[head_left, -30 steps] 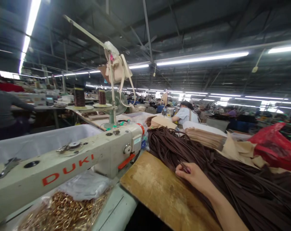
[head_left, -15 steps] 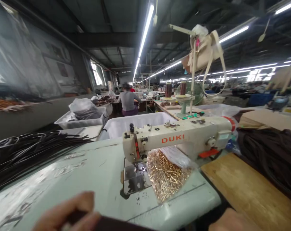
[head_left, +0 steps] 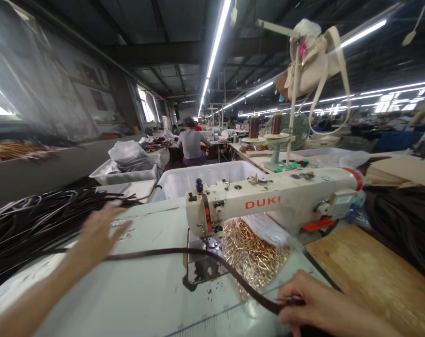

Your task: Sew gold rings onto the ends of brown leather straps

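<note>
A long dark brown strap (head_left: 152, 253) runs across the pale green sewing table (head_left: 135, 290), passing in front of the sewing machine (head_left: 268, 201) needle area. Its right end is pinched between the fingers and thumb of my right hand (head_left: 307, 299), along with a small thin metallic item I cannot make out clearly. My left hand (head_left: 98, 236) is open over the left part of the table, fingers spread, near a pile of dark straps (head_left: 33, 220). The strap passes beneath that hand or wrist. Gold metal clasps (head_left: 254, 252) lie in a clear bag beside the needle plate.
A worn wooden board (head_left: 370, 267) adjoins the table on the right, beside more dark straps (head_left: 405, 229). Behind the machine stands a white plastic bin (head_left: 212, 174). A thread stand with spools (head_left: 253, 127) and a hanging beige bag (head_left: 314, 70) rise behind. Another person (head_left: 193, 145) sits farther off.
My left hand has opened and moved up and left to the strap pile. My right hand has risen into view with the strap end, and the strap now stretches across the table.
</note>
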Action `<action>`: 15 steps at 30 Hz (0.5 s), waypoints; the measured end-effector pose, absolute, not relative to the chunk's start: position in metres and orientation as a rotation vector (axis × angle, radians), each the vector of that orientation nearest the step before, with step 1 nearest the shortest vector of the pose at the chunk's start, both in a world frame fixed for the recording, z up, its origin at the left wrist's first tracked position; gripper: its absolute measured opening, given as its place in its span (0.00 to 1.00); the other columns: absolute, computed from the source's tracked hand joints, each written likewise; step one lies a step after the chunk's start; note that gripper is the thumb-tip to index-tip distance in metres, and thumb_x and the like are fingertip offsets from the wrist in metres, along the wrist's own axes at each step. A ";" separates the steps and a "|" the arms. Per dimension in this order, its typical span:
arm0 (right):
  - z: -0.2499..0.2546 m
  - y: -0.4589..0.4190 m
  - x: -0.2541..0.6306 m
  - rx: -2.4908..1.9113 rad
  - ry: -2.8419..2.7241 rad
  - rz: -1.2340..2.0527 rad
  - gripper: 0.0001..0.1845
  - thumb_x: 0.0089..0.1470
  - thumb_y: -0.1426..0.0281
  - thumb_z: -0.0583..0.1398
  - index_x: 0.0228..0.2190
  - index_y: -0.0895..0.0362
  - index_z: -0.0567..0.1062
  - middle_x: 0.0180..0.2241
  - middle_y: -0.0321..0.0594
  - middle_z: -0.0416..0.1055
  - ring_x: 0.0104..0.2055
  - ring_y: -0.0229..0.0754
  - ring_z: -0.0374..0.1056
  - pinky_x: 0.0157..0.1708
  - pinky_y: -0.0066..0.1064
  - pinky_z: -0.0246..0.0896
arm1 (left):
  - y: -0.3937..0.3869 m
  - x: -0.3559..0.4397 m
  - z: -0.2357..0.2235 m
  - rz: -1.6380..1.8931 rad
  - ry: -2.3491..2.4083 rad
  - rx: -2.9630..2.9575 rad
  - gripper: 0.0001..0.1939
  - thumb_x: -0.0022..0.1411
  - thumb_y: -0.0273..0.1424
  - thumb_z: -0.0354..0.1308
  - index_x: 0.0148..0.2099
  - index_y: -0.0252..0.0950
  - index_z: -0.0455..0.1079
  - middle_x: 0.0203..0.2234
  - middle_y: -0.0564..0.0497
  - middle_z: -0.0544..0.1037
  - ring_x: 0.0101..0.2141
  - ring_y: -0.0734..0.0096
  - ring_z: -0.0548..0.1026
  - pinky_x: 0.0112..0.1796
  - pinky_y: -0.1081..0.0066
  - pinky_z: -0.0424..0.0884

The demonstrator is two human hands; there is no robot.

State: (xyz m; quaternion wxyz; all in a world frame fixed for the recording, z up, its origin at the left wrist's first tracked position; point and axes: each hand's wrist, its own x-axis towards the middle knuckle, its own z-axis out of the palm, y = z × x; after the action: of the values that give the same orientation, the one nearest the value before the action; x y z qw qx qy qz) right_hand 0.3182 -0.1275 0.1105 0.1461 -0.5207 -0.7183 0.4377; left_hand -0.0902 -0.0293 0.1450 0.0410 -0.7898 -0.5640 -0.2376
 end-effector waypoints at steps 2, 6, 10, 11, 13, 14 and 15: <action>0.114 -0.114 0.286 -1.334 -2.095 1.309 0.12 0.51 0.65 0.63 0.22 0.58 0.77 0.17 0.30 0.65 0.21 0.32 0.54 0.21 0.24 0.44 | -0.045 -0.066 0.133 -0.660 -1.602 -2.598 0.22 0.69 0.44 0.44 0.57 0.40 0.64 0.60 0.48 0.63 0.58 0.48 0.61 0.55 0.51 0.62; 0.116 -0.099 0.245 -1.188 -2.169 1.281 0.14 0.49 0.59 0.66 0.23 0.57 0.79 0.15 0.28 0.62 0.20 0.31 0.53 0.20 0.24 0.42 | -0.087 -0.004 0.110 -0.554 -1.112 -3.240 0.15 0.68 0.42 0.48 0.49 0.42 0.68 0.44 0.48 0.75 0.47 0.63 0.72 0.52 0.64 0.67; 0.109 -0.093 0.256 -1.192 -2.225 1.303 0.11 0.47 0.62 0.67 0.22 0.57 0.79 0.15 0.27 0.60 0.20 0.31 0.53 0.20 0.24 0.42 | -0.096 -0.022 0.116 -0.674 -1.361 -3.231 0.17 0.70 0.39 0.43 0.33 0.38 0.65 0.31 0.52 0.71 0.34 0.72 0.72 0.37 0.76 0.70; 0.107 -0.092 0.263 -1.196 -2.220 1.316 0.12 0.49 0.63 0.66 0.22 0.58 0.79 0.15 0.28 0.61 0.20 0.31 0.52 0.20 0.24 0.42 | -0.094 -0.037 0.118 -0.678 -1.462 -3.160 0.17 0.70 0.39 0.43 0.33 0.38 0.65 0.29 0.54 0.70 0.32 0.73 0.72 0.37 0.77 0.69; 0.106 -0.089 0.271 -1.179 -2.220 1.338 0.14 0.53 0.62 0.63 0.22 0.58 0.78 0.15 0.29 0.62 0.20 0.31 0.52 0.20 0.24 0.42 | -0.089 -0.069 0.121 -0.639 -1.622 -2.987 0.17 0.70 0.41 0.45 0.32 0.39 0.66 0.27 0.55 0.70 0.31 0.73 0.72 0.37 0.76 0.68; 0.106 -0.088 0.271 -1.171 -2.227 1.330 0.16 0.54 0.62 0.62 0.22 0.59 0.79 0.15 0.29 0.63 0.19 0.31 0.51 0.19 0.24 0.42 | -0.086 -0.079 0.120 -0.619 -1.638 -2.910 0.15 0.68 0.41 0.47 0.34 0.40 0.68 0.29 0.55 0.72 0.32 0.72 0.72 0.38 0.76 0.69; 0.107 -0.087 0.269 -1.165 -2.244 1.306 0.16 0.54 0.61 0.62 0.22 0.58 0.79 0.15 0.29 0.63 0.19 0.31 0.52 0.19 0.24 0.42 | -0.085 -0.084 0.117 -0.584 -1.613 -2.849 0.14 0.67 0.42 0.49 0.35 0.41 0.70 0.30 0.55 0.74 0.34 0.70 0.73 0.40 0.75 0.69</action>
State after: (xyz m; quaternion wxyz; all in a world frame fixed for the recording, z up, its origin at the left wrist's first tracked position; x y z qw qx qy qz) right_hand 0.2687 -0.0869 0.1068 0.1475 -0.4049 -0.7798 0.4540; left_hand -0.0842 -0.0847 0.1170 -0.0919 -0.8531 -0.4829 -0.1749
